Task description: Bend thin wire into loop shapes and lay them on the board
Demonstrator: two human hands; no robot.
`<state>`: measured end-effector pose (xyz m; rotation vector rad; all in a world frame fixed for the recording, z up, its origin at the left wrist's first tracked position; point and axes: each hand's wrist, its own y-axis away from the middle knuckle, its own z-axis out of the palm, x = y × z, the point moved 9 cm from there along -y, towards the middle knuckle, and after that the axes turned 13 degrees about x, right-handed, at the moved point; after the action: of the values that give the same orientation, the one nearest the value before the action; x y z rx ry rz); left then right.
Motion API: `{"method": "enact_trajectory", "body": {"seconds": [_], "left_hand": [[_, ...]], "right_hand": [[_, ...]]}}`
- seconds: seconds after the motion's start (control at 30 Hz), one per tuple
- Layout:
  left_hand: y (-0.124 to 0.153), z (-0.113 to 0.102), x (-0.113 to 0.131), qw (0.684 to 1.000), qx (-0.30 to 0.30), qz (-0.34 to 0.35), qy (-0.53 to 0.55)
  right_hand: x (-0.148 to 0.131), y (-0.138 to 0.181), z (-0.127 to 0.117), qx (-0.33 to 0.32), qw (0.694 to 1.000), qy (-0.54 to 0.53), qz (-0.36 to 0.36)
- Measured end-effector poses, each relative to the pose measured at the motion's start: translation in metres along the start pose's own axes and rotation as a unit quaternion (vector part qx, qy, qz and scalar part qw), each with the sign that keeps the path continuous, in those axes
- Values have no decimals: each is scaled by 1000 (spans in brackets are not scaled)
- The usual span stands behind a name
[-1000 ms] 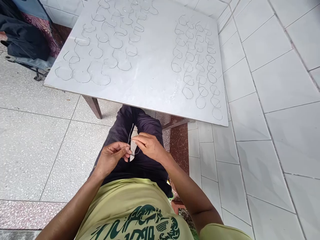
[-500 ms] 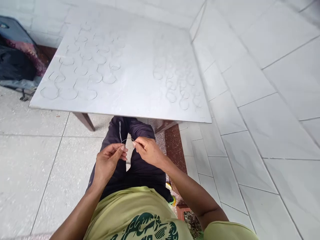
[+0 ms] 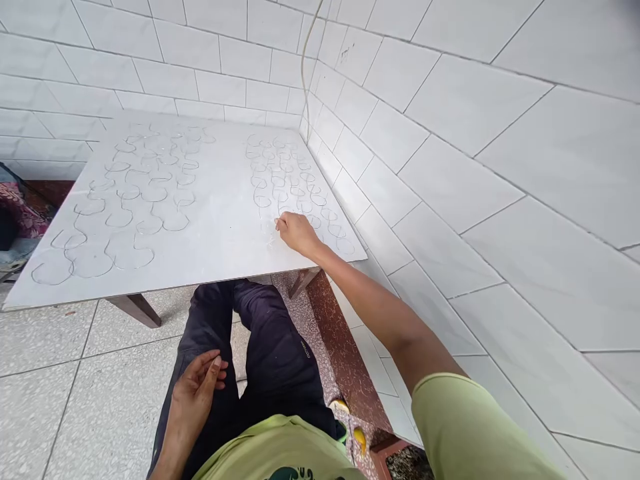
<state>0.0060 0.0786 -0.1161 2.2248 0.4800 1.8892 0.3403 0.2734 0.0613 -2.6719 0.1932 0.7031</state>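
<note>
My right hand [image 3: 296, 232] reaches out over the white tabletop [image 3: 215, 233], fingers pinched on a thin bent wire piece [image 3: 270, 235] that rests on the board beside the right-hand cluster of small wire loops [image 3: 290, 180]. My left hand [image 3: 196, 395] rests over my left thigh, fingers loosely apart, nothing in it. A larger group of wire hooks [image 3: 125, 200] covers the left half of the board.
A white tiled wall [image 3: 475, 167] runs close along the table's right edge and behind it. A cable [image 3: 304, 67] hangs down in the corner. Dark cloth and patterned fabric [image 3: 15, 220] lie at the far left. Wooden table legs [image 3: 135, 308] stand by my knees.
Both hands were pinching one wire over my lap. The right hand has carried it up onto the table by the right cluster; the left hand let go and dropped to my thigh. My view tilted up.
</note>
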Motion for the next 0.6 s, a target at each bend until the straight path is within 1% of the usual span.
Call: {"method": "enact_trajectory", "body": {"seconds": [0.13, 0.3, 0.43, 0.6], "left_hand": [[4, -6, -19, 1000, 4, -16, -7], [6, -15, -34, 1000, 6, -9, -27], [4, -17, -40, 999, 3, 6, -41], [5, -16, -44, 999, 9, 6, -47]], "right_hand": [[12, -32, 19, -31, 998, 8, 50], [28, -46, 33, -49, 993, 26, 104], [33, -51, 34, -49, 991, 42, 117], [28, -47, 20, -25, 992, 65, 105]]}}
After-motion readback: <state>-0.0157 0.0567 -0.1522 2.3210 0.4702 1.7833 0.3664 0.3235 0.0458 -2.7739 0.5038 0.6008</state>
